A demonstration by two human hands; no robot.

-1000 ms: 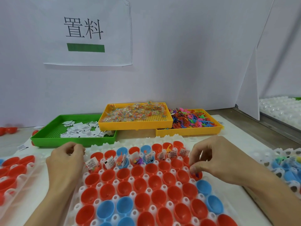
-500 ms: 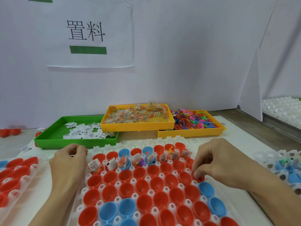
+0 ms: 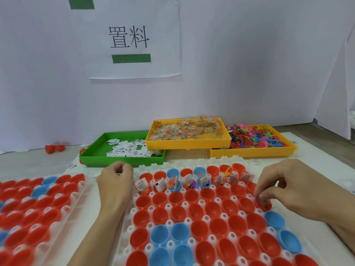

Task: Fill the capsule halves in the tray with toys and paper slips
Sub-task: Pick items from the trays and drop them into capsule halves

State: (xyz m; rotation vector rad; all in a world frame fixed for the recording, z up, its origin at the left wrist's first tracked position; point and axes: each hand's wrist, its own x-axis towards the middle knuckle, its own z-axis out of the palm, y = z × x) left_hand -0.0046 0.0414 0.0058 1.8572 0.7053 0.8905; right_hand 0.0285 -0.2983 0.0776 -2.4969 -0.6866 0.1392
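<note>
Nearest me, the rows of the tray (image 3: 194,206) hold bare capsule halves (image 3: 197,226), red with some blue, mouths up, nothing in them that I can see. That is where the work lies, on my side of the filled row.

My right hand (image 3: 294,189) is over the tray's right edge, fingertips (image 3: 263,195) pinched together and pointing down into a red half (image 3: 266,203) at the right end of the first bare row. Something small seems held between them, but I cannot make out what. I judge this to be a drop just being made. The next bare half lies directly to the left of that grip, along the row, so the coming moves run right to left, and the right hand is plainly the nearer one for them.

My left hand (image 3: 115,179) rests at the tray's left edge, fingers curled into a loose fist; whether it holds slips I cannot tell.

One row beyond, the filled halves (image 3: 192,182) already carry toys and slips standing up out of them.

Farther off on the surface sit the supplies: the green bin (image 3: 123,157) of slips (image 3: 126,149) beyond the left hand, the yellow bin (image 3: 189,145) of bagged pieces in the middle, and the toy bin (image 3: 253,153) beyond the right.
</note>
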